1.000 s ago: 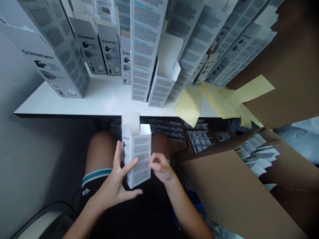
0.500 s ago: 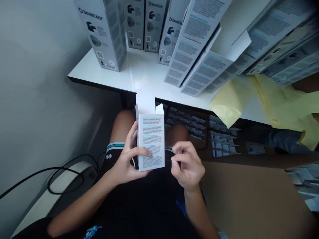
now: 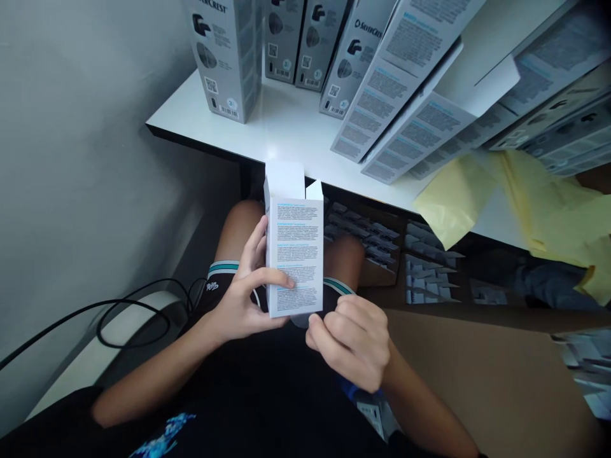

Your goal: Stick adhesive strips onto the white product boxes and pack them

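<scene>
My left hand (image 3: pixel 245 296) is wrapped around a white cardboard box (image 3: pixel 296 254) printed with blue headings and fine text. The box stands upright above my lap, its top flaps (image 3: pixel 285 181) raised. At the lower right corner of the box, my right hand (image 3: pixel 351 340) is closed in a pinch. A thin, greyish rounded piece (image 3: pixel 300 320) shows at the thumb tip, under the bottom edge of the box; its far part is hidden behind the box.
Several SilverCrest boxes (image 3: pixel 224 63) stand on the white table (image 3: pixel 291 130) ahead. Yellow plastic (image 3: pixel 458 203) hangs over its edge. Folded cartons (image 3: pixel 429 280) lie below, beside a brown cardboard surface (image 3: pixel 477 375). A black cable (image 3: pixel 128 302) loops at left.
My right hand has turned and moved down and inward to the bottom corner of the box. The greyish rounded piece now shows there. My left hand keeps its hold; the view has shifted slightly.
</scene>
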Tool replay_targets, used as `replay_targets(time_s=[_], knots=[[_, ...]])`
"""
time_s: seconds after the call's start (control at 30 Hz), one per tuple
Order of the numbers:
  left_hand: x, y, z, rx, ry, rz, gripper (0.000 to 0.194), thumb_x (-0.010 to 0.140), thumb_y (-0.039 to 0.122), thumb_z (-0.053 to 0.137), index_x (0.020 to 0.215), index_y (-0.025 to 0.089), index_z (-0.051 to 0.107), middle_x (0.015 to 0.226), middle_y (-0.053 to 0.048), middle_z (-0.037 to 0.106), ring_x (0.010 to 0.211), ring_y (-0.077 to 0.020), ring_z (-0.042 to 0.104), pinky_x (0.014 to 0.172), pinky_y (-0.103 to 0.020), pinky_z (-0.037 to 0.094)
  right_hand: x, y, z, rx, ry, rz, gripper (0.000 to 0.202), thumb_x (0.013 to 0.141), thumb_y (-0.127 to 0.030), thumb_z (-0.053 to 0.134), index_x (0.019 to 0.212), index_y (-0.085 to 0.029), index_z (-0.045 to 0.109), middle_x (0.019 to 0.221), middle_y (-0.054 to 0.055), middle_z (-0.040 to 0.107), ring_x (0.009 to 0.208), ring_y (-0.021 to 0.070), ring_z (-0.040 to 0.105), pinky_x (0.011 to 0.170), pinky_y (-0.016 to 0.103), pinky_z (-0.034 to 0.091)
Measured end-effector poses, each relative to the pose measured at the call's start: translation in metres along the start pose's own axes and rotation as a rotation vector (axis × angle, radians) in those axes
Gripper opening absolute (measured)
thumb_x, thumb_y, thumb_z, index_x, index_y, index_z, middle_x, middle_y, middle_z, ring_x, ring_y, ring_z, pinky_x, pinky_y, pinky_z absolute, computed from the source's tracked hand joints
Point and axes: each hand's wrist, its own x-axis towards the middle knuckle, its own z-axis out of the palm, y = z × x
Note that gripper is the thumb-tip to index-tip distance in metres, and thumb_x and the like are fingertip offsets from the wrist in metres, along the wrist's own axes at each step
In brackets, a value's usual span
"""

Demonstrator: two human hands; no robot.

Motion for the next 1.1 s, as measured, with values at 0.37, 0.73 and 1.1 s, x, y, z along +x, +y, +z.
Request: replay_targets(time_s=[0.37, 0.73, 1.1], knots=[[-0.002, 0.002, -0.002, -0.02, 0.004, -0.022, 0.039, 0.069, 0.015, 0.085, 0.099, 0.028, 0.064, 0.168, 0.0, 0.01, 0.151, -0.0422, 0.022, 0.115, -0.061, 0.039, 0.003, 0.005, 0.003, 0.001, -0.032, -0.079, 0.007, 0.081, -0.009, 0.068, 0.08, -0.015, 0.071, 0.059, -0.002, 0.052, 0.056, 0.0138, 0.048, 0.048, 0.03, 0.039], [-0.009, -0.004, 0.001, -0.019, 0.017, -0.094, 0.041, 0.066, 0.016, 0.087, 0.1, 0.028, 0.065, 0.17, 0.002, 0.004, 0.152, -0.0408, 0.02, 0.116, -0.058, 0.04, 0.006, 0.007, 0.005, 0.028, -0.139, -0.037, 0.01, 0.083, -0.008, 0.064, 0.077, -0.015, 0.068, 0.057, -0.002, 0.052, 0.054, 0.0133, 0.045, 0.046, 0.029, 0.034], [-0.008, -0.004, 0.0, -0.032, -0.014, -0.099, 0.044, 0.068, 0.011, 0.084, 0.102, 0.029, 0.063, 0.17, 0.004, -0.001, 0.153, -0.0412, 0.016, 0.117, -0.06, 0.037, -0.012, 0.002, 0.004, 0.385, 0.028, 0.387, 0.015, 0.084, -0.01, 0.066, 0.095, -0.02, 0.069, 0.072, 0.0, 0.058, 0.063, 0.0131, 0.049, 0.054, 0.029, 0.042]])
